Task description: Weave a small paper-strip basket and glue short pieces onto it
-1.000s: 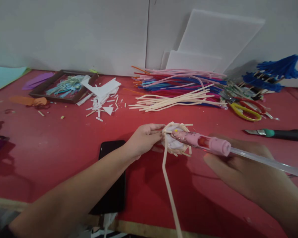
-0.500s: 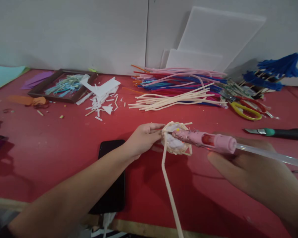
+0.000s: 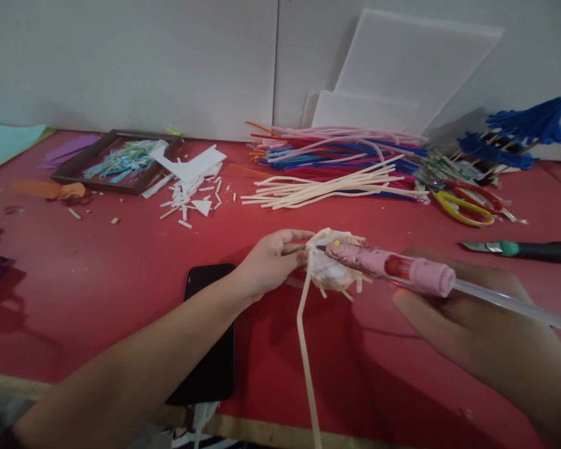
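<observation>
My left hand [image 3: 275,259] grips the left edge of a small round white craft piece [image 3: 330,268] bordered with cream pipe cleaner. A long cream pipe cleaner [image 3: 303,337] hangs from that edge toward the table's front. In my right hand [image 3: 467,318] is a pink hot glue gun [image 3: 402,268], with a clear glue stick [image 3: 509,299] sticking out of its back. Its nozzle end points left, over the craft piece near my left fingertips; whether the tip touches is hard to see. The right fingers are partly hidden behind the gun.
A black phone [image 3: 210,337] lies under my left forearm. Behind are a bundle of cream pipe cleaners [image 3: 327,187], white foam scraps [image 3: 194,174] and a brown tray [image 3: 143,186]. To the right lie yellow-handled scissors [image 3: 462,212] and a utility knife [image 3: 537,251].
The craft piece has turned and tilted in my left hand, and short pipe cleaner ends now show along its lower edge. The glue gun has shifted slightly right; the hanging strand has swung left.
</observation>
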Motion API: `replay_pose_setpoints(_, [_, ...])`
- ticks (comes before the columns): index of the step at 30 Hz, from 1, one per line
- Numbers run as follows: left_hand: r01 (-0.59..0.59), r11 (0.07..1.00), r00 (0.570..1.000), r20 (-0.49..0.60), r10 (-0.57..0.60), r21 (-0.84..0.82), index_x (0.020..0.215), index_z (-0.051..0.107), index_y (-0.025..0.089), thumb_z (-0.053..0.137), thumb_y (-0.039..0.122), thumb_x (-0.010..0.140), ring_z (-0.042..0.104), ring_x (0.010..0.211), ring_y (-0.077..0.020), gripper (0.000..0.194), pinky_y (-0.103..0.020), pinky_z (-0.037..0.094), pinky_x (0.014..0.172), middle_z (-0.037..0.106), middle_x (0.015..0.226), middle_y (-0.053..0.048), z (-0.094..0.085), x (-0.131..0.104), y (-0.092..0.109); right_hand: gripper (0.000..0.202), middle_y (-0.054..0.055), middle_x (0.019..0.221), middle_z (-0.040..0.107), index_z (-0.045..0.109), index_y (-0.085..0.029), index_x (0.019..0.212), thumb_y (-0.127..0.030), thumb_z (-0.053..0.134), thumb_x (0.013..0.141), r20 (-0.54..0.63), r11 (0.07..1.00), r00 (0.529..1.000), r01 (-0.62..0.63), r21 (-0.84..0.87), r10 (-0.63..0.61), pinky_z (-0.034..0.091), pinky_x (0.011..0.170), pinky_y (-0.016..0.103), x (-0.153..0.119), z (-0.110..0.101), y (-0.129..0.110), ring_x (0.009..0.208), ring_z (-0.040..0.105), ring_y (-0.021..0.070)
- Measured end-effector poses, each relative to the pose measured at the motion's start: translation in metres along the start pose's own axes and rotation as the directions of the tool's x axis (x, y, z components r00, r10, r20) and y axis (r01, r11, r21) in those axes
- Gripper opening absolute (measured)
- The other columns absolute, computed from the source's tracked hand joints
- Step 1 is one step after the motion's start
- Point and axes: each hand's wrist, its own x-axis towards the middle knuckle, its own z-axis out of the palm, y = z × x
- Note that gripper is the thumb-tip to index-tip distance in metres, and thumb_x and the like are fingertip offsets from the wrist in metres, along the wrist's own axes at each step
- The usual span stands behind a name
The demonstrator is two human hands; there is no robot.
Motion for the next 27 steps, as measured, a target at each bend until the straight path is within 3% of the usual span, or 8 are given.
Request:
replay_pose_setpoints(5, [-0.001,0.999,1.000,0.029,0.000,0.036,0.115,0.068,0.014,0.074,0.014,0.083,0.072,0.069,-0.0148,0.032,-0.025,0.057,0.060,0.078,0.088,-0.007,-0.001,0.000,0.000,0.017,-0.004,0.045,0.049,0.040,-0.029,0.063,-0.029,0.042,0.080,0.002,1.000,1.000,0.002,-0.003,-0.002,0.030,0.033,0.027,0.000,0.002,-0.001,0.033,0.045,0.0153])
replay_pose_setpoints(10, [-0.018,0.997,1.000,0.007,0.018,0.077,0.118,0.069,0.012,0.065,0.010,0.088,0.074,0.075,-0.0161,0.030,-0.024,0.058,0.057,0.079,0.103,-0.013,0.000,-0.001,-0.001,0.016,-0.007,0.047,0.046,0.037,-0.029,0.066,-0.023,0.045,0.079,-0.064,0.998,0.997,0.038,-0.049,-0.041,0.030,0.035,0.024,-0.006,0.006,0.001,0.034,0.042,0.0132])
replay_pose_setpoints(22, [-0.104,0.995,0.989,0.101,0.103,-0.004,0.117,0.073,0.016,0.078,0.019,0.080,0.075,0.077,-0.0170,0.038,-0.022,0.060,0.056,0.079,0.104,-0.010,-0.002,-0.003,-0.003,0.011,-0.005,0.056,0.053,0.049,-0.028,0.074,-0.028,0.049,0.085,-0.138,0.998,0.989,0.055,-0.033,-0.059,0.032,0.041,0.024,-0.027,0.013,0.008,0.042,0.048,0.0138])
replay_pose_setpoints(27, [-0.129,0.991,0.985,0.111,0.130,-0.021,0.115,0.074,0.015,0.079,0.018,0.079,0.076,0.079,-0.0178,0.037,-0.023,0.061,0.060,0.080,0.105,-0.011,-0.002,-0.001,-0.005,0.014,0.000,0.065,0.060,0.046,-0.029,0.077,-0.033,0.044,0.090,-0.170,0.990,0.985,-0.058,-0.130,0.035,0.038,0.050,0.029,-0.030,0.014,-0.005,0.054,0.056,0.0194])
